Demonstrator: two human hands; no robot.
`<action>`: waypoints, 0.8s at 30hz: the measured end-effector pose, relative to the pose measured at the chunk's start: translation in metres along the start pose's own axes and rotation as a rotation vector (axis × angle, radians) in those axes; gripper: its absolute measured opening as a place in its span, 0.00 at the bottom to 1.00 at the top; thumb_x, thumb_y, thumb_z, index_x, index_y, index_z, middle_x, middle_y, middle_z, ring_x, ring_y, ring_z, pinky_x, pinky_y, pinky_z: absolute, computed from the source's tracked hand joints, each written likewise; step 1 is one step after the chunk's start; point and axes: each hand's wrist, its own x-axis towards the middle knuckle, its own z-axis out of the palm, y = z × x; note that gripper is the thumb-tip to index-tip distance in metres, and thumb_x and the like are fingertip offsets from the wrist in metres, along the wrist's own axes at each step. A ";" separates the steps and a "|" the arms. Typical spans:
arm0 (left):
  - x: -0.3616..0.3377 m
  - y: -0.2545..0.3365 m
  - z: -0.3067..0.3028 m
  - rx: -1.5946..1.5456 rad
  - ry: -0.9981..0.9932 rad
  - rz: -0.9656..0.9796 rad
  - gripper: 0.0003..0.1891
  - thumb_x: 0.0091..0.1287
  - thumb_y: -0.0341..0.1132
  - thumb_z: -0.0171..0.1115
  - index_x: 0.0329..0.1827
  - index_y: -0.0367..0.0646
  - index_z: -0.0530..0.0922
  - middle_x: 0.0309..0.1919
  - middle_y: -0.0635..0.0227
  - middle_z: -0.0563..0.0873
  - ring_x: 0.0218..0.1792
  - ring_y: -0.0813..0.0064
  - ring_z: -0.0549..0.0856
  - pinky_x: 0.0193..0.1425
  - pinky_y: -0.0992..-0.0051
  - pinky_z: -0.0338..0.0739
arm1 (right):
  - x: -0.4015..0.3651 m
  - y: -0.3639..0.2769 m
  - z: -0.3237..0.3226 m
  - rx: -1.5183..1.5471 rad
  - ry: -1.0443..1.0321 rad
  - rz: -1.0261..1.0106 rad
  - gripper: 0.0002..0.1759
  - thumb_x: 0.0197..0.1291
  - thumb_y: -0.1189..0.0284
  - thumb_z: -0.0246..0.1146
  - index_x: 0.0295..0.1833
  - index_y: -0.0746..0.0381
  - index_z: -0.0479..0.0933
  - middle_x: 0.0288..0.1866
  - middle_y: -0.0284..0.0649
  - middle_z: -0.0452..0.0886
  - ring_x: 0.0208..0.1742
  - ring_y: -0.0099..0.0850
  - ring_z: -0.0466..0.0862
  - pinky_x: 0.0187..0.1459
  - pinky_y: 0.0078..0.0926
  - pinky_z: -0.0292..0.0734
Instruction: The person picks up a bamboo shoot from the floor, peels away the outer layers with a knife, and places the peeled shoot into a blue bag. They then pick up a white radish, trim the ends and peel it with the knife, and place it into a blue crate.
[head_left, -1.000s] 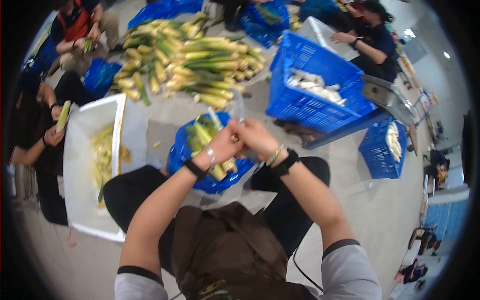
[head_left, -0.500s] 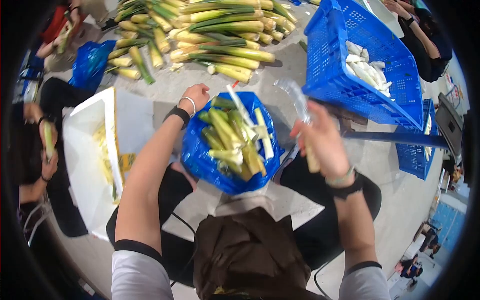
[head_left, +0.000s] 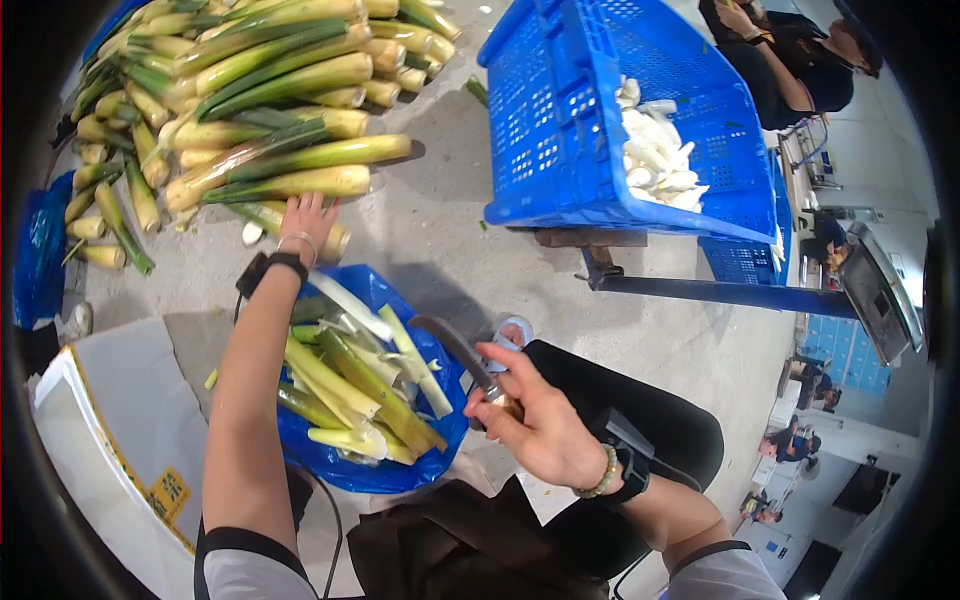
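My left hand (head_left: 308, 225) lies over a green-and-yellow water bamboo shoot (head_left: 262, 214) at the front edge of a large pile of unpeeled shoots (head_left: 280, 110). Its fingers are stretched out and look spread; the thumb's hold is hidden. In my right hand (head_left: 550, 430) is a curved knife (head_left: 452, 345), gripped by its short handle, the blade pointing up and left. Between my arms a blue plastic bag (head_left: 440, 385) holds green husk pieces (head_left: 350, 375) and pale strips.
A large blue crate (head_left: 550, 130) at upper right holds peeled white shoots (head_left: 655, 150). Below it runs a dark metal bar (head_left: 700, 288) leading to a scale-like panel (head_left: 880, 290). A white foam box (head_left: 110, 420) stands at left. A person (head_left: 790, 60) sits beyond the crate.
My view has swung right. My left hand has reached forward from above the bag to a shoot at the pile. My right hand has moved the knife closer to the bag.
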 end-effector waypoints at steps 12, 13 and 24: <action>-0.098 -0.088 -0.223 -1.269 0.765 -0.310 0.25 0.50 0.38 0.75 0.48 0.37 0.76 0.42 0.61 0.86 0.41 0.70 0.86 0.45 0.69 0.81 | -0.008 -0.018 0.006 0.193 0.106 -0.092 0.13 0.55 0.69 0.65 0.43 0.65 0.77 0.31 0.40 0.81 0.32 0.29 0.82 0.32 0.25 0.75; -0.129 -0.069 -0.277 -1.545 0.701 -0.526 0.19 0.53 0.35 0.73 0.46 0.39 0.78 0.43 0.64 0.85 0.42 0.72 0.85 0.43 0.71 0.82 | -0.008 -0.024 0.010 0.393 0.032 -0.038 0.11 0.54 0.68 0.66 0.40 0.63 0.78 0.30 0.37 0.81 0.31 0.24 0.81 0.28 0.21 0.74; -0.369 0.101 -0.358 -2.208 1.124 -0.231 0.18 0.67 0.25 0.58 0.60 0.42 0.70 0.56 0.65 0.78 0.59 0.69 0.76 0.70 0.60 0.68 | -0.064 -0.061 0.063 1.281 -0.479 -0.007 0.49 0.49 0.43 0.69 0.65 0.64 0.56 0.57 0.52 0.75 0.39 0.30 0.84 0.23 0.13 0.74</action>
